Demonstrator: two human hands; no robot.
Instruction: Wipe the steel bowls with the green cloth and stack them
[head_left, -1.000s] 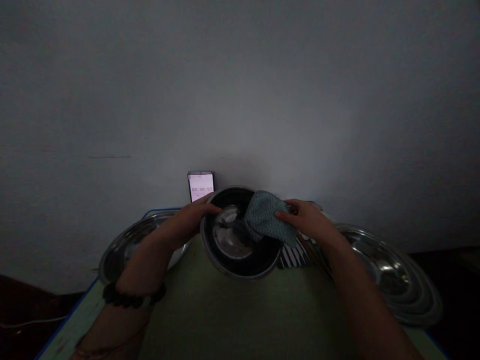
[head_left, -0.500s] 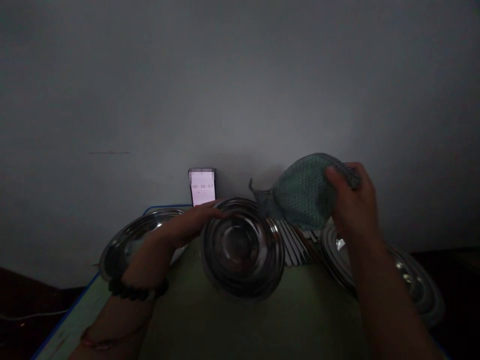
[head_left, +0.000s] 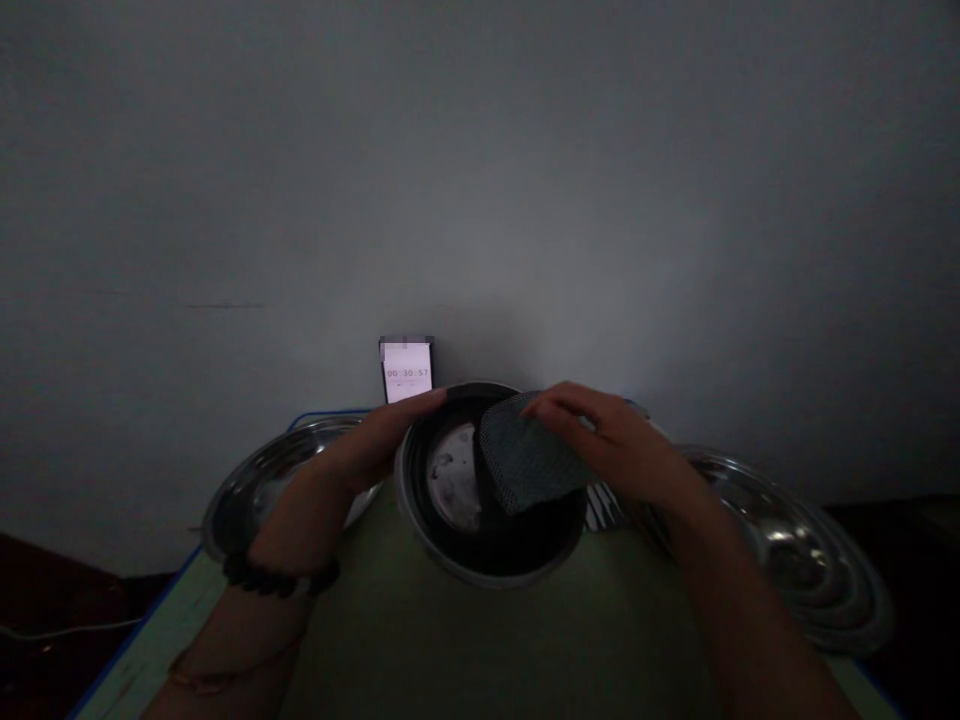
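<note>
A round metal bowl (head_left: 491,578) is held over the table, its dark hollow and paler, spotted round bottom facing me. My left hand (head_left: 386,425) grips it at the far left rim, with fingers partly hidden behind the edge. My right hand (head_left: 600,430) holds a grey-green woven cloth (head_left: 529,455), which lies over the right part of the bowl's hollow. The fingers are bent over the cloth's upper edge. Whether the cloth presses on the bowl's inner wall is hard to tell in the dim light.
A shiny metal basin (head_left: 247,490) stands at the left, behind my left forearm. Stacked metal dishes (head_left: 810,560) sit at the right, with several slim pieces of cutlery (head_left: 602,508) beside them. A lit phone (head_left: 407,372) leans on the wall (head_left: 480,200) behind the green table (head_left: 480,660).
My right hand has brought the cloth left and down, from above the cutlery onto the bowl. The bowl has turned, and its shiny face has given way to a dark hollow.
</note>
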